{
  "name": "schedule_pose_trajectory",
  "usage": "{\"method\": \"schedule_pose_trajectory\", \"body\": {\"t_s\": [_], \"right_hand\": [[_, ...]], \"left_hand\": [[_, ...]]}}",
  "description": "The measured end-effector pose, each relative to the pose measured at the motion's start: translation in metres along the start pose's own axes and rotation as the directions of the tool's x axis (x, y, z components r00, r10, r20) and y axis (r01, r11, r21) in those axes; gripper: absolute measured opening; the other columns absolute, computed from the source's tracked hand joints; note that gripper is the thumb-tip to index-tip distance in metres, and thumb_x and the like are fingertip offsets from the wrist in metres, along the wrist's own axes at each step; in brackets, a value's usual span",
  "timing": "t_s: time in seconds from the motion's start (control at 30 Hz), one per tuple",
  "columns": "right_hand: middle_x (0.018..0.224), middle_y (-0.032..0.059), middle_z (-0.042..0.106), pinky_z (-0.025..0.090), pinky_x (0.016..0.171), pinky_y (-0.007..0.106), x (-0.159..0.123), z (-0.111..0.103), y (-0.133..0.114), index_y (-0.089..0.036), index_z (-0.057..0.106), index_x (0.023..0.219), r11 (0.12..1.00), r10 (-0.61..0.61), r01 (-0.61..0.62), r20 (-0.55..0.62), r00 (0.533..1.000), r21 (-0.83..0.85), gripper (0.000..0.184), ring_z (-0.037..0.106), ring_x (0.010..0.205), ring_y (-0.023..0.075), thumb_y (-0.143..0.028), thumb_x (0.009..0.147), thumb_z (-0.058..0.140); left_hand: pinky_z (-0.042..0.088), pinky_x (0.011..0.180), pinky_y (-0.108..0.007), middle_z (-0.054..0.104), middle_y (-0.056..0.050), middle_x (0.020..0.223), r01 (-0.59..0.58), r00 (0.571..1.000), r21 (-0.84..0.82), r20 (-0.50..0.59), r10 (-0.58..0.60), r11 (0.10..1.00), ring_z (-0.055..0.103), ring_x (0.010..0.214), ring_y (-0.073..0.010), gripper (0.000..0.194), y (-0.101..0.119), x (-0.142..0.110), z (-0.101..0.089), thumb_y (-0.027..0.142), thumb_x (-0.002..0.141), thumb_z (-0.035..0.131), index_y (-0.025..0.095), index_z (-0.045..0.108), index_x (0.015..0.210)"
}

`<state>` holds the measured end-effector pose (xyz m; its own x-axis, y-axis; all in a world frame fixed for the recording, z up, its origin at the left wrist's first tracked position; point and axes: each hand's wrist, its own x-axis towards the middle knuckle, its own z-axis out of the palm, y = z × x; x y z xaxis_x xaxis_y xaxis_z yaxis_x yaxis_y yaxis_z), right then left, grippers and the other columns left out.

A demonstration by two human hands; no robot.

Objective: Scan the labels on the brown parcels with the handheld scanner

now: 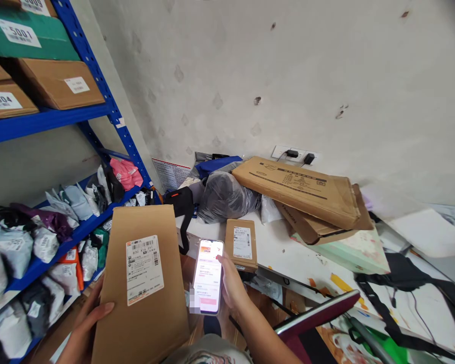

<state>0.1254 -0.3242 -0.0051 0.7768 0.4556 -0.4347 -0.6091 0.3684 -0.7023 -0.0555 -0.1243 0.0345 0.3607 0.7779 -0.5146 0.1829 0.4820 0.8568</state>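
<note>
My left hand point(93, 313) grips the left edge of a large brown cardboard box point(151, 323), thumb lying on its front. A white shipping label point(144, 270) is stuck on that box, facing me. To the right of it, my right hand point(229, 283) is wrapped round a smartphone point(208, 275), its thumb over the upper right of the lit screen. The screen shows a page with an orange banner and rows of small text that I cannot read. Just beyond the phone, a smaller labelled cardboard box point(241, 242) rests at the white table's front edge.
A blue metal shelf point(49, 121) on the left holds numbered boxes above and many bagged parcels point(13, 245) below. Flattened cardboard point(296, 189) and a plastic-wrapped bundle point(227, 197) lie on the white table point(280, 250). A dark red chair back point(318, 316) stands at right front.
</note>
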Motion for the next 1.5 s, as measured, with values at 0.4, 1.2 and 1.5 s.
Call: {"method": "schedule_pose_trajectory", "body": {"t_s": [0.4,1.2,1.5], "right_hand": [[0.046,-0.0041,0.059,0.038,0.051,0.026,0.026,0.001,0.020,-0.019,0.060,0.058,0.992,0.128,-0.129,-0.146,0.981,-0.002,0.045,0.051,0.045,0.0134,-0.055,0.048,0.085],[0.090,0.0158,0.078,0.054,0.080,0.043,0.022,-0.085,0.004,-0.012,0.075,0.092,0.764,0.381,-0.392,0.132,0.915,0.512,0.059,0.072,0.079,0.0285,-0.060,0.082,0.043],[0.081,0.0089,0.079,0.057,0.068,0.043,0.025,-0.135,-0.007,-0.018,0.069,0.087,0.930,0.133,-0.057,-0.185,0.974,0.364,0.033,0.072,0.067,0.0270,-0.044,0.067,0.062]], "left_hand": [[0.058,0.075,-0.032,0.071,0.004,0.115,0.028,0.999,0.038,0.027,-0.029,0.999,0.061,0.114,-0.0344,0.097,-0.002,0.005,-0.004,0.036,0.044,0.075,0.041,0.047,0.136],[0.051,0.097,-0.042,0.061,-0.004,0.133,-0.022,0.981,-0.201,0.186,0.060,0.979,0.054,0.122,-0.0397,0.099,-0.001,-0.002,0.007,0.027,0.044,0.078,0.030,0.048,0.138],[0.053,0.095,-0.047,0.064,0.001,0.127,0.006,0.988,-0.120,0.157,0.013,0.993,0.045,0.128,-0.0414,0.104,-0.006,0.012,0.004,0.036,0.042,0.082,0.031,0.047,0.139]]}}
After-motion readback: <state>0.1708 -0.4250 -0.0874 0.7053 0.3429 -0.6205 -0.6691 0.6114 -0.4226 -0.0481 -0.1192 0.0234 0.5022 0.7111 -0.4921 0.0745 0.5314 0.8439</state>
